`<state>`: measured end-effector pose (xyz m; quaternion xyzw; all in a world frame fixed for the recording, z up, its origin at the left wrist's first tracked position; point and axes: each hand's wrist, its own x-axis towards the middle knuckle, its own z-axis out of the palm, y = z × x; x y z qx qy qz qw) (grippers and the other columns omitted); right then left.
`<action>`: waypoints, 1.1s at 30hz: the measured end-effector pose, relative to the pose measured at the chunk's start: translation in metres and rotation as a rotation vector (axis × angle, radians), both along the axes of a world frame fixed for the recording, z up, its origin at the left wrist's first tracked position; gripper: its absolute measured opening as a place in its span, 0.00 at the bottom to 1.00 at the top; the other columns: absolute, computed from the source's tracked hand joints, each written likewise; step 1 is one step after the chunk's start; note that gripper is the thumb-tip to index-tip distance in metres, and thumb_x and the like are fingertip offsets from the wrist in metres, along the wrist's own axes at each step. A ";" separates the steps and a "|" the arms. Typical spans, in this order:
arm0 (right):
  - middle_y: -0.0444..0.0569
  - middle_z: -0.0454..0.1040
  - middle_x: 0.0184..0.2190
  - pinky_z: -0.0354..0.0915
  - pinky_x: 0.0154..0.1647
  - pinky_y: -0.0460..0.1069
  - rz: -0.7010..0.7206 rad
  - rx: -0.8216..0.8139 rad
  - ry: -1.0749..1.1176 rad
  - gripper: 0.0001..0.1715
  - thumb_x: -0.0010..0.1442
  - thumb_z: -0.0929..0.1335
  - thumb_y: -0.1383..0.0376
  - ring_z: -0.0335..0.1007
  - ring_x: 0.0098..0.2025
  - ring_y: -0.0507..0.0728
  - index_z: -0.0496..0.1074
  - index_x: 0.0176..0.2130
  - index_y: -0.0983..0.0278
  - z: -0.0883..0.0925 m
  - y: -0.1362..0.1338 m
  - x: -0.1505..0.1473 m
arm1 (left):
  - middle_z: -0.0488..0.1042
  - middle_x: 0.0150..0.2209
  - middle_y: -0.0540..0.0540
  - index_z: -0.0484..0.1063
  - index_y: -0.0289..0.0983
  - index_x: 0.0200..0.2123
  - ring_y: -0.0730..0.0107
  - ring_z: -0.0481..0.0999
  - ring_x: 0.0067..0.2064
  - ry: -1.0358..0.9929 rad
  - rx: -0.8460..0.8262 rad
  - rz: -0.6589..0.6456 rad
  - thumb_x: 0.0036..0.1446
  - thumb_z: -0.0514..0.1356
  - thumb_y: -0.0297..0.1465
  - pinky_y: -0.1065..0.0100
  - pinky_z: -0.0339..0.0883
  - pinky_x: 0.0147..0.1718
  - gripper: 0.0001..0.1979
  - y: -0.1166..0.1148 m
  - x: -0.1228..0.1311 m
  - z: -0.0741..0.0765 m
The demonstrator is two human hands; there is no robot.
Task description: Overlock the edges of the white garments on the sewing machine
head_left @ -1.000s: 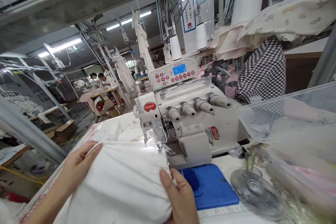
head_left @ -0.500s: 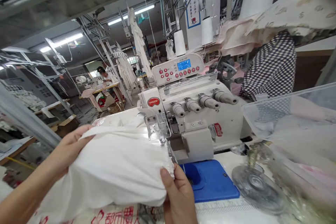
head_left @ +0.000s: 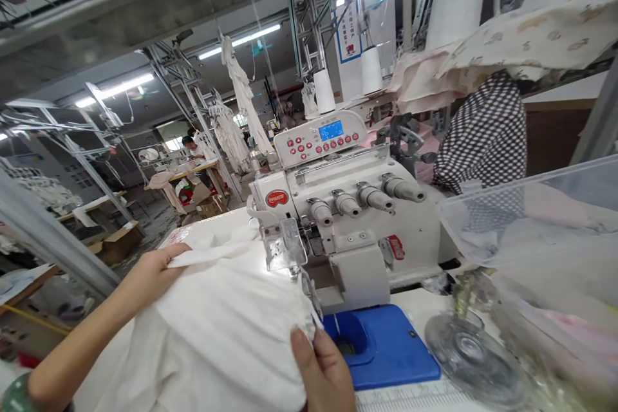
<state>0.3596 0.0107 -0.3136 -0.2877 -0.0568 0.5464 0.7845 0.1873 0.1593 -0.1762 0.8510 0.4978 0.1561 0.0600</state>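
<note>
A white cloth garment [head_left: 207, 341] lies bunched on the white sewing table, its edge running in under the presser foot [head_left: 282, 244] of a cream overlock machine [head_left: 347, 219]. My left hand [head_left: 152, 273] pinches a folded edge of the cloth at the left side. My right hand [head_left: 321, 367] grips the cloth at the bottom, just in front of the presser foot. The needle area is partly hidden by the foot and the cloth.
A blue plate [head_left: 381, 347] sits right of my right hand, beside a clear round thread stand [head_left: 470, 354]. A clear plastic bin [head_left: 526, 232] holding pale cloth stands at right. Thread cones [head_left: 324, 91] rise behind the machine. Beyond are a checked cloth [head_left: 483, 135], hanging garments [head_left: 241, 96] and a distant co-worker [head_left: 190, 148].
My left hand has gathered a fold of the cloth and moved up and to the right. The cloth has shifted under my hands, and my right hand stays near the presser foot.
</note>
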 end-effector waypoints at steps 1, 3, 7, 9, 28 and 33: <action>0.47 0.74 0.22 0.65 0.28 0.46 0.010 0.016 0.016 0.23 0.35 0.77 0.51 0.68 0.27 0.55 0.74 0.25 0.65 0.002 0.002 0.002 | 0.74 0.31 0.51 0.70 0.36 0.34 0.66 0.71 0.35 -0.038 0.020 0.009 0.52 0.51 0.39 0.75 0.62 0.33 0.15 0.001 -0.002 -0.002; 0.45 0.72 0.19 0.63 0.25 0.44 0.023 0.050 0.054 0.21 0.36 0.77 0.52 0.66 0.24 0.53 0.72 0.22 0.65 0.005 0.006 0.005 | 0.74 0.37 0.48 0.69 0.35 0.40 0.63 0.71 0.39 -0.121 0.018 0.015 0.50 0.54 0.42 0.72 0.64 0.38 0.19 -0.003 -0.007 -0.012; 0.42 0.69 0.15 0.58 0.20 0.41 0.012 0.061 0.057 0.21 0.38 0.77 0.53 0.60 0.19 0.49 0.70 0.20 0.66 0.002 0.009 0.007 | 0.75 0.37 0.47 0.71 0.38 0.37 0.58 0.73 0.41 -0.146 -0.184 -0.022 0.41 0.63 0.44 0.68 0.68 0.39 0.21 -0.033 -0.025 -0.057; 0.42 0.69 0.16 0.57 0.20 0.41 0.006 0.076 0.042 0.20 0.39 0.76 0.53 0.60 0.20 0.48 0.71 0.22 0.66 0.001 0.008 0.004 | 0.75 0.36 0.47 0.71 0.39 0.34 0.59 0.73 0.40 -0.287 -0.238 0.018 0.43 0.62 0.45 0.68 0.68 0.39 0.18 -0.049 -0.032 -0.073; 0.49 0.75 0.20 0.66 0.30 0.49 0.178 0.071 0.033 0.22 0.35 0.78 0.56 0.70 0.25 0.57 0.78 0.30 0.67 0.007 -0.010 0.024 | 0.76 0.35 0.50 0.73 0.36 0.38 0.64 0.73 0.37 -0.117 -0.081 0.027 0.50 0.56 0.46 0.75 0.66 0.35 0.21 -0.020 -0.006 -0.011; 0.46 0.72 0.16 0.60 0.23 0.43 0.170 0.018 0.040 0.21 0.36 0.78 0.54 0.63 0.21 0.51 0.75 0.23 0.68 0.011 -0.003 0.028 | 0.77 0.38 0.49 0.73 0.36 0.39 0.60 0.74 0.39 -0.108 -0.209 0.032 0.50 0.57 0.46 0.71 0.68 0.36 0.21 -0.018 -0.007 -0.005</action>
